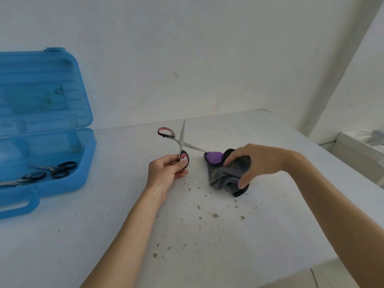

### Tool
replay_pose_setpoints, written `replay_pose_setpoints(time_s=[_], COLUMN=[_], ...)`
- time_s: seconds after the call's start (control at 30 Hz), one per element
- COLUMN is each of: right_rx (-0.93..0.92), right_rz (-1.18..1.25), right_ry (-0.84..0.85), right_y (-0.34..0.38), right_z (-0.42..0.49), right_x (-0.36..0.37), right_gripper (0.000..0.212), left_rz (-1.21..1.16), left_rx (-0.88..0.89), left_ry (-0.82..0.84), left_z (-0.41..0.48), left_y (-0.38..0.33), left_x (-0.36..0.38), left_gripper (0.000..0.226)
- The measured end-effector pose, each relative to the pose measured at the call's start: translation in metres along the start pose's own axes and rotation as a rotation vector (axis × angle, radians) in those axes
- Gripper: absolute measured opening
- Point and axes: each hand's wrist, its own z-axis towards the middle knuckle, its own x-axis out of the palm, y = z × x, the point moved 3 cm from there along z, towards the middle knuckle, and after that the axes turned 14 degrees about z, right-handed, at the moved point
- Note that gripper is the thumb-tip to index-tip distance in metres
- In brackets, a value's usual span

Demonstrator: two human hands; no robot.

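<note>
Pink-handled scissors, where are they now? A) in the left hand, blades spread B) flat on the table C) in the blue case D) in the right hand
A: the left hand grips one handle loop of the pink-handled scissors, with the blades spread and one tip at the purple piece.

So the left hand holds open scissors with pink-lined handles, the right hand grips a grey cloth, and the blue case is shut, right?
Not quite. The head view shows the blue case open, its lid raised. The rest holds: the left hand holds the open scissors, and the right hand grips the grey cloth.
</note>
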Motion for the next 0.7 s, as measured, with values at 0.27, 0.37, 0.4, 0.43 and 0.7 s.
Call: replay_pose_setpoints(time_s=[0.27,0.37,0.4,0.43,0.7], right_rx=[-0.150,-0.251,-0.272,-0.285,-0.246], right_rz=[0.043,0.097,0.096,0.083,0.560], right_ry=[-0.291,-0.392,-0.432,-0.469,-0.618], right_y=[-0.014,-0.008,-0.006,-0.005,0.021], right_z=[0.009,0.009,0.009,0.009,0.002], right_x=[0.008,0.007,0.006,0.004,-0.017], right_gripper=[0.011,0.011,0.014,0.018,0.055], left_rz=[0.084,0.051,0.040,0.032,-0.030], left_rx=[0.065,0.083,0.089,0.094,0.142], left_ry=[0.064,0.050,0.038,0.024,-0.015], left_z=[-0.009,-0.011,-0.011,-0.011,-0.010], left_y=[0.004,0.002,0.002,0.001,-0.002], left_x=[-0.001,-0.002,-0.003,-0.003,-0.012], left_gripper=[0.019,0.016,0.015,0.015,0.015])
